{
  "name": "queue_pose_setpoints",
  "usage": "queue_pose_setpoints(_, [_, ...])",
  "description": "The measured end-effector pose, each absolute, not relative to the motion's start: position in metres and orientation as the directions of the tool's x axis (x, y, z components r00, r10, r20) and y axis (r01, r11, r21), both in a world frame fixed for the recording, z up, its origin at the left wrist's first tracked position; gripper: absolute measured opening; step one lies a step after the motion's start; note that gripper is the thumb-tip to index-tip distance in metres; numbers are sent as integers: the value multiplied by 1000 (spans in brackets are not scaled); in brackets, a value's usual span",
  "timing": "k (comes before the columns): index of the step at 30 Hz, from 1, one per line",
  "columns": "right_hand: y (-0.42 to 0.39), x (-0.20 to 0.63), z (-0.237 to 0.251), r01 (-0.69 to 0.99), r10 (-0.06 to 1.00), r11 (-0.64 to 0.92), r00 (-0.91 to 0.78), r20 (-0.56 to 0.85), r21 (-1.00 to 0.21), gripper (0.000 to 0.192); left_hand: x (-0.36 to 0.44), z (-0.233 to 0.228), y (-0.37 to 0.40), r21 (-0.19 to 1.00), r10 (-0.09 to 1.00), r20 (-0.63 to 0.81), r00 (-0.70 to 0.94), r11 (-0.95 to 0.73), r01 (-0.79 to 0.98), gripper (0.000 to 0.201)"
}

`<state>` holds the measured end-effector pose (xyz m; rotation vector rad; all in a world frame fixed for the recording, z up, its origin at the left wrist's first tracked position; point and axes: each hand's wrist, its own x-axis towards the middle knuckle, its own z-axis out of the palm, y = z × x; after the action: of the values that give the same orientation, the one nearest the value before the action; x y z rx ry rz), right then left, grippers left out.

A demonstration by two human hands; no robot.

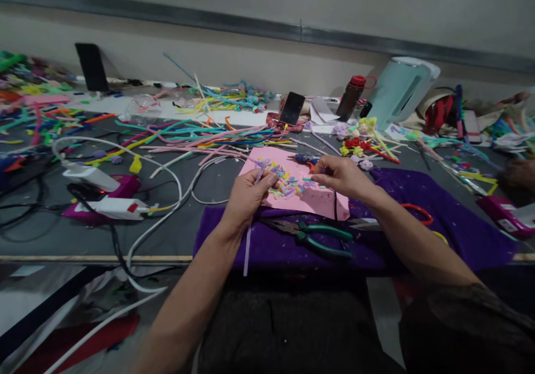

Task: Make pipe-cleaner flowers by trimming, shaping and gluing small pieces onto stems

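Note:
My left hand (251, 194) is closed, pinching a lilac pipe cleaner (247, 248) whose long end hangs down past the wrist. Above the pink sheet (326, 201), my right hand (345, 178) has thumb and fingers pressed together; whatever is in them is too small to make out. Short cut pipe cleaner pieces (288, 183) in lilac, yellow and teal lie heaped on the sheet between both hands. Green-handled pliers (321, 237) rest on the purple cloth (259, 243) in front of me. Scissors with a red handle (418, 212) are partly hidden under my right forearm.
Long pipe cleaners (209, 134) spread behind the sheet. White cables (181, 187) and chargers (121, 208) lie on the left. A phone (292, 108), a brown bottle (351, 98) and a light blue jug (401, 92) stand at the back. Another person's hand (518, 179) shows at far right.

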<state>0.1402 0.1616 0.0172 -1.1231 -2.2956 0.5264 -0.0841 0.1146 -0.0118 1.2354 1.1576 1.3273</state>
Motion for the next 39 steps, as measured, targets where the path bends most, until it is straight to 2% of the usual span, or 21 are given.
queue_pose_setpoints(8, [164,128,14,415,800,414,-590,107,-810,10,-77,-13,112,999,1000,5,29,-4,-44,28])
queue_pose_setpoints(11, [164,116,16,331,779,361,-621,87,-872,11,-75,-14,111,1000,999,4,51,-2,-27,31])
queue_pose_setpoints(19, [157,88,13,216,766,307,-634,106,-927,14,-75,-16,114,996,995,83,59,-85,30,29])
queue_pose_setpoints(24, [161,91,13,196,799,299,-586,132,-934,14,-77,-24,120,968,984,173,-32,-164,191,26])
queue_pose_setpoints(29, [176,107,6,359,862,413,-452,231,-837,14,-81,-21,118,862,965,256,-61,-199,467,21])
queue_pose_setpoints(32, [183,111,-6,463,836,501,-478,270,-731,11,-84,-21,119,754,963,267,-31,-189,629,21])
queue_pose_setpoints(35, [185,109,-18,536,759,628,-581,293,-563,15,-85,-22,121,671,967,256,-6,-173,721,27])
queue_pose_setpoints(39, [184,102,-22,640,698,715,-679,229,-282,22,-85,-23,121,661,958,285,28,-217,718,26])
